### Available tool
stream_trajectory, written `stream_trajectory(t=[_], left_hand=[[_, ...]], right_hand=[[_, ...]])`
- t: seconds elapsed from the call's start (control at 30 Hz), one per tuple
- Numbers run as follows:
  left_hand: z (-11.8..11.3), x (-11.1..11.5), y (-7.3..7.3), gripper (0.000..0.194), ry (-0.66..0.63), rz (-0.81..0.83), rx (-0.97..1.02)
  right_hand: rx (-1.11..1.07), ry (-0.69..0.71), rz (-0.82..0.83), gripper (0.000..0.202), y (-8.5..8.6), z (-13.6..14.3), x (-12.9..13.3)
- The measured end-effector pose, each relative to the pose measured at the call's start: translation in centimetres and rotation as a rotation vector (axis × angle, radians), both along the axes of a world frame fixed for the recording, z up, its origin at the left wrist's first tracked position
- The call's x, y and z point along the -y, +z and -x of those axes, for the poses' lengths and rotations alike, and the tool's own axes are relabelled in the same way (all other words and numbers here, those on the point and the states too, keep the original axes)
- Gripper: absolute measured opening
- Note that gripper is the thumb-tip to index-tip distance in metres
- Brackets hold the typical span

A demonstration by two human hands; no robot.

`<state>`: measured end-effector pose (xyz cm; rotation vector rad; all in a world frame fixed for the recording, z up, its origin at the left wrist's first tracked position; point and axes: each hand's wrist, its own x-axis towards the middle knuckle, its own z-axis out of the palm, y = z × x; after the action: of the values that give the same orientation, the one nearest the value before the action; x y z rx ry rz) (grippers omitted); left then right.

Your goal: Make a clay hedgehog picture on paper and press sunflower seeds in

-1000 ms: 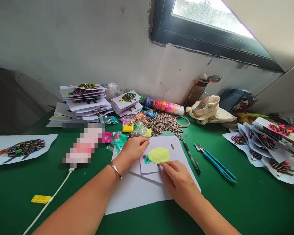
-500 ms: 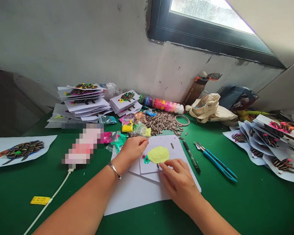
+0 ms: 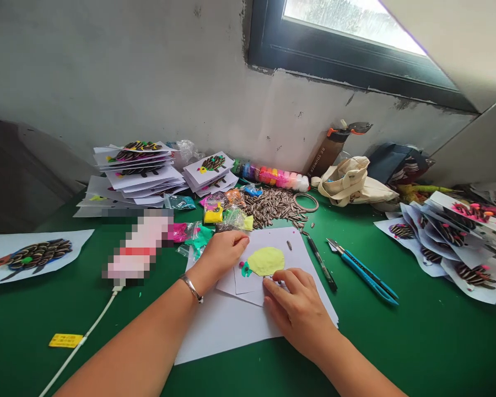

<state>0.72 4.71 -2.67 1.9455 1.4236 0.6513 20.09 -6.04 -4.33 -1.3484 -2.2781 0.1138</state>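
Observation:
On a small white paper card (image 3: 246, 285) lies a flat yellow-green clay oval (image 3: 267, 261), with a teal clay head (image 3: 246, 269) and a pink dot at its left end. My right hand (image 3: 295, 295) is at the oval's lower edge, fingertips together on a small dark sunflower seed (image 3: 265, 277), mostly covered by them. My left hand (image 3: 225, 252) rests closed at the card's upper left, its fingers curled under; whatever they hold, if anything, is hidden. One loose seed (image 3: 289, 245) lies on the card's upper right. Larger white sheets (image 3: 215, 331) are underneath.
Behind the card are a pile of sunflower seeds (image 3: 273, 207), bagged clay (image 3: 213, 212) and a tape ring (image 3: 306, 202). A pen (image 3: 321, 264) and blue tweezers (image 3: 367, 273) lie to the right. Stacked seed pictures (image 3: 144, 179) stand back left, others (image 3: 450, 237) at right.
My right hand has shifted slightly left and down onto the seed under the oval, covering most of it. My left hand stays in place; the view has moved slightly.

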Motion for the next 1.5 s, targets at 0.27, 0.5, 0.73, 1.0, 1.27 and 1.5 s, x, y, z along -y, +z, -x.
stream_trajectory(t=[0.27,0.5,0.73,1.0,1.27,1.5], left_hand=[[-0.02,0.01,0.02,0.028,-0.001,-0.007,-0.023],[0.01,-0.11,-0.18,0.028,-0.003,-0.009,-0.013],[0.04,-0.03,-0.11,0.028,-0.006,-0.014,-0.032],[-0.19,0.0,-0.03,0.029,-0.026,-0.051,-0.099],[-0.22,0.06,-0.02,0.027,-0.046,-0.074,-0.139],[-0.23,0.09,0.05,0.027,-0.051,-0.085,-0.143]], right_hand=[[0.018,-0.041,-0.013,0.026,-0.1,-0.09,-0.11],[0.04,-0.041,0.041,0.026,-0.12,0.1,-0.04],[0.02,-0.043,0.024,0.022,0.0,-0.08,0.08],[0.044,-0.001,-0.001,0.022,-0.02,0.15,0.17],[0.06,-0.004,-0.037,0.024,0.15,0.08,0.45],[0.097,0.031,-0.049,0.023,-0.29,0.35,0.57]])
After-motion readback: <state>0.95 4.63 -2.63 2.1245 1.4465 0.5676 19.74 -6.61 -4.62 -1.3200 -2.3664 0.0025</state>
